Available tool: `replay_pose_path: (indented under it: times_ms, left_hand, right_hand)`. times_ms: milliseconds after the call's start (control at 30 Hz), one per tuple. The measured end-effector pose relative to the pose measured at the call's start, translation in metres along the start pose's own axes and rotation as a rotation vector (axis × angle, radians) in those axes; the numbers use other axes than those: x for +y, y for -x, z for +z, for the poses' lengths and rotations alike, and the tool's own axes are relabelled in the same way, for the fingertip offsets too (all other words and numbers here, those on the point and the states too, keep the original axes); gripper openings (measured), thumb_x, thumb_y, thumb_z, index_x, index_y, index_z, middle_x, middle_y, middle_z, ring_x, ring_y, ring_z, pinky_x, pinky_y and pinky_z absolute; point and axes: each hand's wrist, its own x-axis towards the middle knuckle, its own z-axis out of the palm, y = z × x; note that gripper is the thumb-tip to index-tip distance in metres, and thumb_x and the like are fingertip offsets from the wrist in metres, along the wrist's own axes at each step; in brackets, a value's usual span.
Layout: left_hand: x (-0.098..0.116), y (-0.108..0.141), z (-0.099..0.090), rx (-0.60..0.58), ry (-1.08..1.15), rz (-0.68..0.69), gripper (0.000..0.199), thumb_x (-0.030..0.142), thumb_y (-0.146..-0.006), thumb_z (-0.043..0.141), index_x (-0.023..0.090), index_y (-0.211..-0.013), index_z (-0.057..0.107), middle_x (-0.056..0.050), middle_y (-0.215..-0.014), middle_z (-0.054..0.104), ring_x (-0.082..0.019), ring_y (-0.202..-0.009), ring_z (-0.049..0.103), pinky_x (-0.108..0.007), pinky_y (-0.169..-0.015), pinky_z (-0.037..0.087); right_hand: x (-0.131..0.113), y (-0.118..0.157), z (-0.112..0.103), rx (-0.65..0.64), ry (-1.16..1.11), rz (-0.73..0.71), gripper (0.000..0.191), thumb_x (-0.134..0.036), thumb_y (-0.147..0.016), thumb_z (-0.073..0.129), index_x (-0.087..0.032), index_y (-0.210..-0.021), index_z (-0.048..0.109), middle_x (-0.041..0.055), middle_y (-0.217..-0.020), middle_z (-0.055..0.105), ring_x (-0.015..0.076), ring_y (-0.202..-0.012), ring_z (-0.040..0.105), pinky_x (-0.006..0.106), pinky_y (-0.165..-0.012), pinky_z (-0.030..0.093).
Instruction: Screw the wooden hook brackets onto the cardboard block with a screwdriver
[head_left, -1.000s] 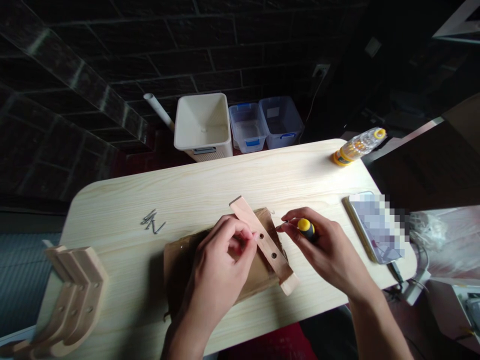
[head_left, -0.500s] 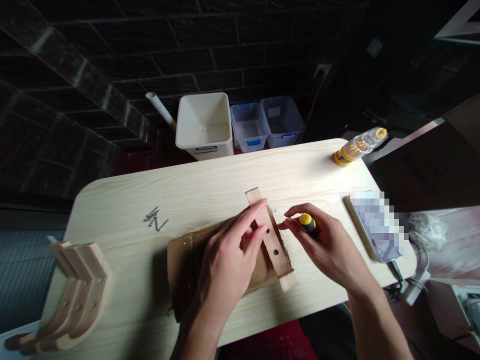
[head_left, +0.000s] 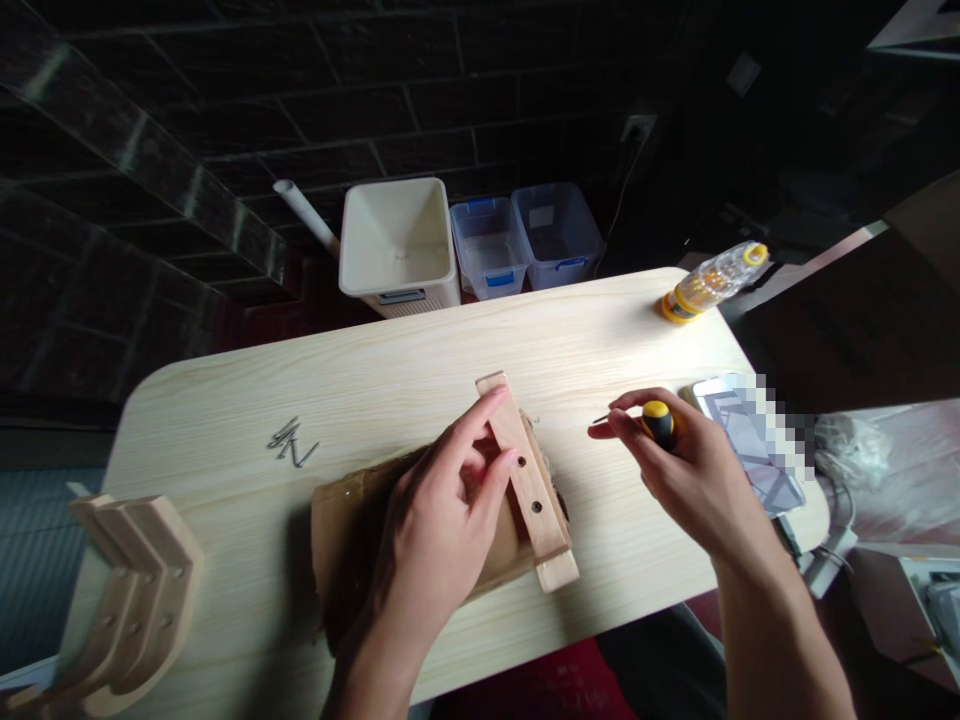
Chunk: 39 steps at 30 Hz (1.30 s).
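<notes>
A pale wooden bar (head_left: 541,520) with two dark holes lies across the right end of a brown cardboard piece (head_left: 345,520). My left hand (head_left: 450,500) grips the bar's upper part between thumb and fingers, its palm over the cardboard. Right of the bar, my right hand (head_left: 675,460) is closed round a screwdriver (head_left: 658,422) with a yellow and black handle. A thin dark tip shows beyond the fingertips, pointing left and apart from the bar. Several screws (head_left: 292,442) lie loose on the table (head_left: 375,385) to the left.
Curved wooden pieces (head_left: 142,600) stand at the table's left end. At the right are a phone (head_left: 735,430) and a clear bottle-shaped container with a yellow base (head_left: 709,285). Behind the table sit a cream bin (head_left: 397,240) and two clear plastic boxes (head_left: 491,245).
My right hand has drawn back to the right with the screwdriver, away from the bar. My left hand keeps its grip on the bar. The whole view has shifted slightly.
</notes>
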Motion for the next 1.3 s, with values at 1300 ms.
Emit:
replay_pose_path:
  times_ms: [1300]
  left_hand:
    - [-0.006, 0.002, -0.003, -0.001, 0.110, 0.020, 0.052, 0.025, -0.098, 0.069, 0.037, -0.147, 0.057, 0.002, -0.104, 0.077, -0.004, -0.058, 0.060, -0.017, -0.066, 0.055]
  right_hand:
    - [-0.002, 0.001, 0.000, 0.031, 0.009, 0.011, 0.036, -0.056, -0.092, 0.072, -0.023, -0.105, 0.068, 0.0108, -0.104, 0.081, 0.0075, -0.047, 0.039, 0.021, -0.038, 0.033]
